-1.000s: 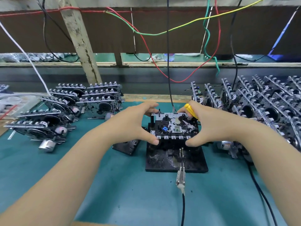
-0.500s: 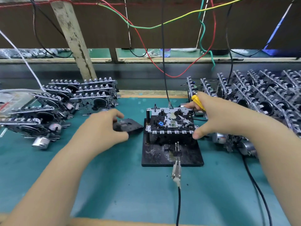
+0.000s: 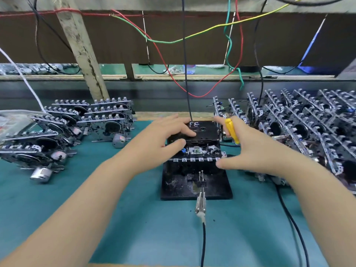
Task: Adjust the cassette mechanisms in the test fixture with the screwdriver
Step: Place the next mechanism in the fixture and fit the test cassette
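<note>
Cassette going onto the mech in the fixture, mid worktop [image 3: 134, 218].
Test fixture [image 3: 195, 185] w/ cassette mechanism [image 3: 198, 153] on top; my left hand [image 3: 163, 137] presses black cassette [image 3: 204, 132] down, fingers flat; right hand [image 3: 248, 149] grips yellow screwdriver [image 3: 232, 131] beside it.

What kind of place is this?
Most likely an electronics assembly or test bench: stacks of cassette mechanisms flank a black test fixture, loose wires hang overhead, and the right hand holds a yellow screwdriver.
</note>
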Demonstrator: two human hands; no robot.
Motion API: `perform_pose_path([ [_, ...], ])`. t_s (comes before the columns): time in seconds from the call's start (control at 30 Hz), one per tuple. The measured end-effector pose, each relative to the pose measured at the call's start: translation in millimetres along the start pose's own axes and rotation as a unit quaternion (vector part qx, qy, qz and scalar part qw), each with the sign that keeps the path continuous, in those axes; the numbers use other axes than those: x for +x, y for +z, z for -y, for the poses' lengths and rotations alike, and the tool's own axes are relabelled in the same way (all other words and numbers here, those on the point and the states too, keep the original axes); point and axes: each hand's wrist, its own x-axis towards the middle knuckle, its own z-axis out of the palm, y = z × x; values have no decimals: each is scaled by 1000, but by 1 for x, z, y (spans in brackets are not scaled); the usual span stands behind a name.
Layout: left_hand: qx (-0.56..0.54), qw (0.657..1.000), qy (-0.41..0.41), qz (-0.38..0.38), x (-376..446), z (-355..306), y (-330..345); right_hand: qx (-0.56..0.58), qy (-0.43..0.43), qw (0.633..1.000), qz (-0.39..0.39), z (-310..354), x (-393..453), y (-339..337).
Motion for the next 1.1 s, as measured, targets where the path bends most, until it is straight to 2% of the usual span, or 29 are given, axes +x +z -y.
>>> perform_pose_path([
  [0.1,40,999,22,-5,4,-3,-1,139,-74,980,-119,12,-6,15],
  [0.23,81,996,31,5,7,-9,-4,186,-63,954,-224,15,1,37],
  [0.33,71,997,33,8,9,-10,-8,248,-52,939,-231,15,2,39],
  [0.53,76,997,29,-2,14,-7,-9,223,-52,943,-240,20,4,31],
  [0.7,69,997,40,0,18,-8,-9,286,-63,925,-241,21,6,30],
  [0.8,44,997,53,-23,15,-10,-8,278,-79,928,-234,20,8,28],
  [0.9,43,998,47,-7,11,-9,-3,240,-94,936,-240,18,8,28],
  [1.0,77,997,21,4,7,-6,1,171,-61,953,-243,13,10,37],
  [1.1,56,998,5,12,4,-7,2,241,-53,932,-263,7,12,45],
])
